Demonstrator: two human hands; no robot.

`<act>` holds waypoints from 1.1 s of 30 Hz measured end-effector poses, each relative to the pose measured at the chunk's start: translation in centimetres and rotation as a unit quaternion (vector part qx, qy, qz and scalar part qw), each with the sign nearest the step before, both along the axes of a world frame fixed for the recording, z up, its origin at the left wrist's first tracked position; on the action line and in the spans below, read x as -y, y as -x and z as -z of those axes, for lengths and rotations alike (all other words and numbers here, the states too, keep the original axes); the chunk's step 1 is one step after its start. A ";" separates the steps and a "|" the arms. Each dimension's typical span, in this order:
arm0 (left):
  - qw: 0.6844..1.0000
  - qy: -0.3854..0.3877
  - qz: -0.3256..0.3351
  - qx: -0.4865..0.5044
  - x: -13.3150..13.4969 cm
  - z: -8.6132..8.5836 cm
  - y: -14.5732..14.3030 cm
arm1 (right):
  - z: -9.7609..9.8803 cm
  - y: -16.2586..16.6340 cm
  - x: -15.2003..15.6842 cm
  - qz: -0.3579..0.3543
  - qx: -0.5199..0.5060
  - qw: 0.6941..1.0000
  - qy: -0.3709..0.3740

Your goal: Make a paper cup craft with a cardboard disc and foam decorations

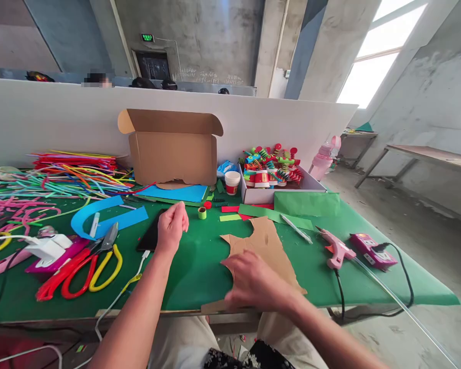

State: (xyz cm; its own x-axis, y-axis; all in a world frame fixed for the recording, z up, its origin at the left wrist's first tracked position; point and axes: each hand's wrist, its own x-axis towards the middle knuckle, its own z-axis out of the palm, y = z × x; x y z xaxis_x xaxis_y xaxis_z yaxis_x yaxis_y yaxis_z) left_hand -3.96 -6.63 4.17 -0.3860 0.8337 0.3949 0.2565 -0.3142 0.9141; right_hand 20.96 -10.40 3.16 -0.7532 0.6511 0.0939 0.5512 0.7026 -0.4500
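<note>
My left hand [171, 225] is closed, fingers curled in, above the table beside a black phone [150, 231]. Whatever it may hold is hidden. My right hand [253, 279] rests over a torn piece of brown cardboard [267, 238], its thumb and fingers apart at the ragged left edge. Past my left hand stand a small green paper roll [202, 213], a red disc [208, 205] and a dark coiled paper spring [220, 204]. A white craft knife or pen-like tool [295, 228] lies at the cardboard's upper right.
Left lie red pliers [67, 269], scissors [105, 269], a blue strip [115, 218] and pipe cleaners [77, 166]. At right are a pink glue gun [336, 248] and a purple power block [373, 251]. Behind stand an open carton [174, 156], paper cups [232, 182] and a box of paper figures [301, 193].
</note>
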 end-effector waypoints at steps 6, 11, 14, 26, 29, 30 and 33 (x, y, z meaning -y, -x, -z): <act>0.972 0.147 0.167 -0.080 13.4 0.2 -0.6 | 5.0 1.8 3.5 -0.063 -0.006 0.990 -0.129; 0.864 0.348 0.289 -0.222 22.3 1.3 1.0 | 5.0 -0.4 5.2 -0.075 -0.064 0.979 -0.180; 0.868 0.369 0.194 -0.270 23.9 1.4 2.5 | 4.0 -2.5 6.8 -0.090 -0.056 0.981 -0.165; 0.851 0.239 -0.167 -0.436 19.1 0.1 8.4 | 7.1 -9.5 10.5 0.120 -0.180 0.959 -0.184; 0.740 0.383 -0.219 -0.507 15.5 0.5 11.7 | 7.7 -10.5 11.2 0.216 -0.266 0.939 0.004; 0.727 0.405 -0.222 -0.508 14.4 0.7 12.3 | 7.8 -10.6 11.3 0.245 -0.290 0.922 0.080; 0.712 0.441 -0.227 -0.497 12.0 1.2 12.9 | 7.9 -10.1 11.7 0.335 -0.366 0.828 0.262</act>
